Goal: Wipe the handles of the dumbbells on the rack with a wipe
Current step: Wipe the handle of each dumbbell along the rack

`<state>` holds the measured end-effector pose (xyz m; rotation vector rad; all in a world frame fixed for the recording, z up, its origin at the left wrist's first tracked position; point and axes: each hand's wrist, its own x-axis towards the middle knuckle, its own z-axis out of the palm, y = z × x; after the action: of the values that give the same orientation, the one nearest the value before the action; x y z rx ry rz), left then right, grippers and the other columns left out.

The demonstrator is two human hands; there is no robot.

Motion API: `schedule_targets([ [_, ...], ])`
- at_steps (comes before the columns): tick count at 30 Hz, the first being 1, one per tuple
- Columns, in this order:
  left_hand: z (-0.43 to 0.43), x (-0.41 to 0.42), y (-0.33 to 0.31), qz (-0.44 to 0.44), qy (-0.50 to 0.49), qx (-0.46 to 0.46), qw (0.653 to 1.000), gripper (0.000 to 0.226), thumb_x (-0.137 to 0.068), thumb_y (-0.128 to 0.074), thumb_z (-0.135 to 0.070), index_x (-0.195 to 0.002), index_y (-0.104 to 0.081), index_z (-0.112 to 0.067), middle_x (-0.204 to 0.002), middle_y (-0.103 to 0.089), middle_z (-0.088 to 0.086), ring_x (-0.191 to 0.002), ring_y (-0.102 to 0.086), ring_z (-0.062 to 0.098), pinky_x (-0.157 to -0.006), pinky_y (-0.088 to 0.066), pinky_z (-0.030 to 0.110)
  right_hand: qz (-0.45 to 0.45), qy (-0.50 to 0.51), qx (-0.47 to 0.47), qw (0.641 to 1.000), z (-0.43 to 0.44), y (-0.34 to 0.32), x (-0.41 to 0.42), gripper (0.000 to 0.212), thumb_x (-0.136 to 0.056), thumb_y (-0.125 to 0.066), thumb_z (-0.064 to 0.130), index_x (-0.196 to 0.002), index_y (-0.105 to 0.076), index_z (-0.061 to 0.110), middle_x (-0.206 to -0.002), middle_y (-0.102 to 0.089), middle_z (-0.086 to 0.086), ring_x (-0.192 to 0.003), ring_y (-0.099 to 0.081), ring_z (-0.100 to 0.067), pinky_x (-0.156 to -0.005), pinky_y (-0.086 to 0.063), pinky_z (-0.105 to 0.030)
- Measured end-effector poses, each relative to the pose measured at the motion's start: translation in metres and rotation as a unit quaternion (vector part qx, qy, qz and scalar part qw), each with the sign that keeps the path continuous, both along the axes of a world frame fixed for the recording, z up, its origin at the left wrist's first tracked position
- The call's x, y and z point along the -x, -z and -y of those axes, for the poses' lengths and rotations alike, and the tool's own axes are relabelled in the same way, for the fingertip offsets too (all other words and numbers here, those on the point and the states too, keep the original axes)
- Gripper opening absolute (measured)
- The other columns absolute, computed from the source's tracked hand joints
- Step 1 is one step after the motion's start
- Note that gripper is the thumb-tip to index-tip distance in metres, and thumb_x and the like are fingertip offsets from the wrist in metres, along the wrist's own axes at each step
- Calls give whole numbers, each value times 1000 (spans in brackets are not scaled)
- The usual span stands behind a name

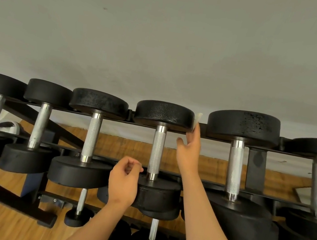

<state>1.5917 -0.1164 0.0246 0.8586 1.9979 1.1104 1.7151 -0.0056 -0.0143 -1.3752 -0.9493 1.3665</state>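
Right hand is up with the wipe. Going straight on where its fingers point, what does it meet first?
Likely the rack's rear rail, in the gap beside the fourth-from-left dumbbell's far head. The wipe in the right hand sits at that head's edge. Depth is unclear.

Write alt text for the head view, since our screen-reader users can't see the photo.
A person's right hand pinches a small white wipe beside the far head of a dumbbell on a black rack, while the left hand, with curled fingers, hovers by its near head. Other dumbbells with silver handles line the same tier.
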Motion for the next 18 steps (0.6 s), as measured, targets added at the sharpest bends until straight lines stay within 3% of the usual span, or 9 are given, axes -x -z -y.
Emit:
schedule_targets([
  [3, 0, 1, 0, -3, 2, 1, 1000, 16, -92, -56, -4, -78, -63, -10, -75, -68, 0, -80, -64, 14, -75, -43, 20, 15, 2, -3, 1000, 3, 4, 1, 77, -92, -53, -6, -153, -19, 25, -152, -37, 0, -140, -34, -12, -107, -36, -25],
  [8, 0, 0, 0, -9, 0, 1, 1000, 15, -91, -56, -5, -78, -63, -10, -76, -68, 1, -80, -63, 15, -75, -44, 21, 30, 13, -6, 999, -5, 4, 3, 78, -91, -56, -5, -154, -19, 23, -149, -42, -1, -138, -37, -12, -86, -38, -3],
  [11, 0, 0, 1, -11, 2, 2, 1000, 15, -91, -57, -5, -78, -63, -10, -75, -68, -1, -80, -63, 15, -78, -44, 23, 35, 13, -9, 999, 5, 7, 3, 78, -90, -56, -6, -153, -21, 24, -151, -39, 1, -138, -36, -11, -96, -36, -13],
  [13, 0, 0, 0, -10, 4, 2, 1000, 15, -91, -57, -5, -79, -64, -11, -76, -68, -1, -80, -63, 14, -78, -44, 23, 50, 15, -6, 999, 8, 8, 2, 74, -91, -56, -4, -152, -24, 23, -150, -40, 1, -138, -37, -11, -96, -37, -16],
  [18, 1, 0, 0, -9, 4, -1, 1000, 15, -91, -57, -6, -78, -64, -11, -76, -68, 0, -80, -63, 14, -77, -45, 22, 54, 15, -1, 998, -3, 1, -4, 67, -92, -50, -8, -150, -28, 17, -148, -44, -3, -136, -41, -14, -83, -41, -3],
])
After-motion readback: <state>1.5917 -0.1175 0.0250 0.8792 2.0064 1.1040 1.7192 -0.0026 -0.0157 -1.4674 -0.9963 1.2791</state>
